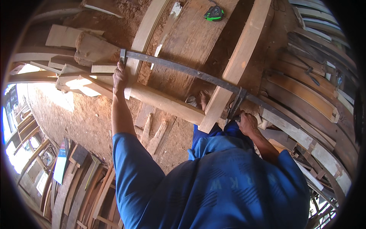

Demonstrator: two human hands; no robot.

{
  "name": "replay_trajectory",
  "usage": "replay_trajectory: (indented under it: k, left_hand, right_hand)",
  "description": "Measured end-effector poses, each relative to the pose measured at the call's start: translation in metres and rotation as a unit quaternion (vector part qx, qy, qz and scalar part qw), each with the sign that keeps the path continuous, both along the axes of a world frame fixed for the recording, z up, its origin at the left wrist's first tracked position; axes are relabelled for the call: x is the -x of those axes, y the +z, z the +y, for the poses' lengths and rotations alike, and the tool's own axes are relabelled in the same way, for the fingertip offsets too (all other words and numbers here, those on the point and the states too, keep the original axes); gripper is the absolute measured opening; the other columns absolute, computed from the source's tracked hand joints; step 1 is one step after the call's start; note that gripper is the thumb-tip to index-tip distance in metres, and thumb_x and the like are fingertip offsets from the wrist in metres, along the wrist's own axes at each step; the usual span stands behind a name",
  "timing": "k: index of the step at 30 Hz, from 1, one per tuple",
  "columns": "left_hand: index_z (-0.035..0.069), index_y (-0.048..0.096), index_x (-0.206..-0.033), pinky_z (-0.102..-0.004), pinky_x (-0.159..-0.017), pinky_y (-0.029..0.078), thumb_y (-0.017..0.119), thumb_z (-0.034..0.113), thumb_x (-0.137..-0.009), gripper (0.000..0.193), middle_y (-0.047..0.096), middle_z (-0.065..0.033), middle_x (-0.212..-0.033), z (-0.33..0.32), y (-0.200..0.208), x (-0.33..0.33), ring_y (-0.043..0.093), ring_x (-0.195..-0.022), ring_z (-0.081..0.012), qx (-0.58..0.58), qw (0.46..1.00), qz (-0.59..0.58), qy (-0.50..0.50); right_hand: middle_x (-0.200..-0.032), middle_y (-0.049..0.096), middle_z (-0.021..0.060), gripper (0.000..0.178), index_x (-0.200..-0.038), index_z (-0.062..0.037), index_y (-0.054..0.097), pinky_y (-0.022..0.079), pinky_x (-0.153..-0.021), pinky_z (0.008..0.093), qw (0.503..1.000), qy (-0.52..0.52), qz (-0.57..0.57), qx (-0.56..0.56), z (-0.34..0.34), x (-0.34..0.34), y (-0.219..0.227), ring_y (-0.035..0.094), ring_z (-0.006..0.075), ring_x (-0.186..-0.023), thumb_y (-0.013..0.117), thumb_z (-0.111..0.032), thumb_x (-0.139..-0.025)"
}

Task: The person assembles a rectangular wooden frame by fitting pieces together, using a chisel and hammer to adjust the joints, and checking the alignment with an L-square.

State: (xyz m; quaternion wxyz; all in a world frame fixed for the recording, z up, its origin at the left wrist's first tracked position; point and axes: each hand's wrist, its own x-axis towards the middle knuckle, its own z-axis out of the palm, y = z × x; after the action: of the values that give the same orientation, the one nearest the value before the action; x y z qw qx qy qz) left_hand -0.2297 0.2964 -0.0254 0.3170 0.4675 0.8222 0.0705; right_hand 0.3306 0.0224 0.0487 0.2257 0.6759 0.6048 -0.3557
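A long dark bar clamp [183, 69] spans two pale wooden rails, the left rail [146, 28] and the right rail [244, 47]. Between them runs a wooden crosspiece [167, 101], nearer to me than the clamp bar. My left hand [119, 78] is closed around the clamp's end jaw, against the outer side of the left rail. On the right, the sliding jaw [237, 103] sits beside the right rail. My right hand [248, 123] is closed at the screw handle below that jaw; its fingers partly hide the handle.
A green and black tape measure [214, 13] lies on a wide board [187, 42] at the far side. Wood offcuts [95, 49] are piled at the left. Curved timber pieces [305, 91] are stacked along the right. Sawdust covers the floor, and my bare foot [204, 100] shows near the crosspiece.
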Motion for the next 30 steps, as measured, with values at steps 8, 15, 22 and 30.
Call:
replay_trajectory:
  k: [8,15,22,30]
  left_hand:
    - [-0.003,0.065,-0.118,-0.0557,-0.101,0.040,0.018,0.065,-0.099,0.086,0.059,-0.0381,-0.118,0.006,-0.001,-0.012,0.052,-0.118,-0.0530,0.009,1.000,0.000,-0.005]
    - [0.001,0.054,-0.126,-0.0523,-0.093,0.041,0.029,0.051,-0.103,0.061,0.062,-0.0299,-0.108,-0.017,-0.001,-0.011,0.056,-0.103,-0.0482,-0.176,0.954,0.236,-0.052]
    - [0.006,0.065,-0.080,-0.0409,-0.083,0.046,0.036,0.038,-0.105,0.050,0.063,-0.0098,-0.082,-0.181,0.073,-0.143,0.059,-0.082,-0.0204,-0.218,0.939,-0.262,0.053]
    - [-0.003,0.048,-0.132,-0.0370,-0.083,0.055,0.069,0.027,-0.094,0.053,0.063,-0.0167,-0.124,-0.353,0.013,-0.282,0.064,-0.104,-0.0199,-0.028,0.857,-0.497,0.136]
  right_hand:
    - [-0.092,0.069,0.0236,0.048,-0.097,0.0041,0.065,0.053,-0.082,0.0457,0.970,0.010,0.178,0.163,0.016,-0.036,-0.022,0.067,0.0393,-0.090,0.079,-0.035,-0.074]
    - [-0.102,0.066,0.0260,0.051,-0.115,0.0007,0.053,0.052,-0.083,0.0480,0.996,0.053,0.055,-0.042,-0.005,-0.001,0.010,0.065,0.0412,-0.099,0.075,-0.031,-0.082]
    - [-0.095,0.067,0.0268,0.042,-0.112,0.0003,0.053,0.052,-0.080,0.0512,0.999,0.003,0.053,0.012,-0.005,-0.009,-0.004,0.066,0.0444,-0.092,0.071,-0.027,-0.086]
    - [-0.091,0.067,0.0281,0.038,-0.099,0.0036,0.064,0.052,-0.082,0.0494,0.991,0.066,0.096,0.059,0.018,-0.025,-0.017,0.067,0.0425,-0.092,0.074,-0.028,-0.079]
